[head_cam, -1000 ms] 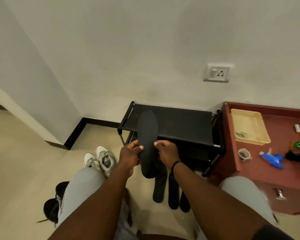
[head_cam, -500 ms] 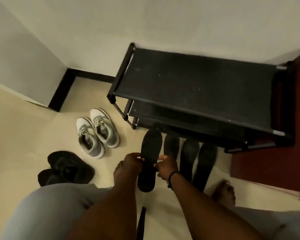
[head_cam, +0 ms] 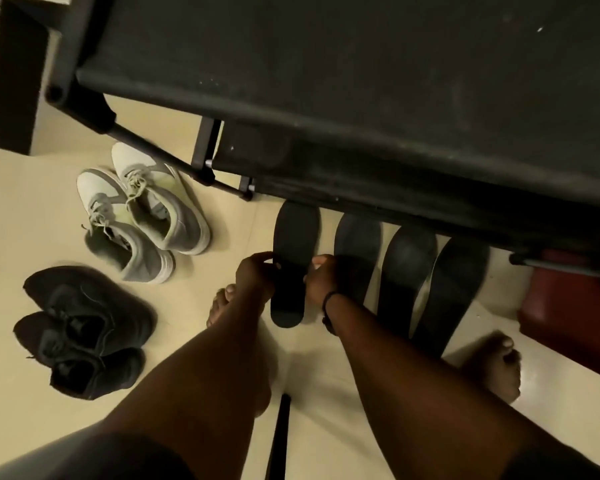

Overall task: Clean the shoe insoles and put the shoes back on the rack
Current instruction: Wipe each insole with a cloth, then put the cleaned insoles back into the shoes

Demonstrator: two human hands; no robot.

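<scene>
I hold a black insole (head_cam: 293,251) by both long edges just above the floor, toe end pointing at the rack. My left hand (head_cam: 255,277) pinches its left edge and my right hand (head_cam: 321,277) grips its right edge. Three more dark insoles (head_cam: 355,247) (head_cam: 407,271) (head_cam: 456,289) lie side by side on the floor to the right, their toes at the foot of the black shoe rack (head_cam: 326,74). A pair of grey and white sneakers (head_cam: 142,209) and a pair of black shoes (head_cam: 84,327) stand on the floor at the left.
My bare feet (head_cam: 222,303) (head_cam: 496,365) rest on the cream floor on either side of the insoles. A red-brown cabinet (head_cam: 568,306) stands at the right beside the rack. A dark skirting and wall corner (head_cam: 11,74) are at the upper left.
I have lowered the insole from chest height down towards the floor, left of the other three. The view has tilted down and moved closer to the rack.
</scene>
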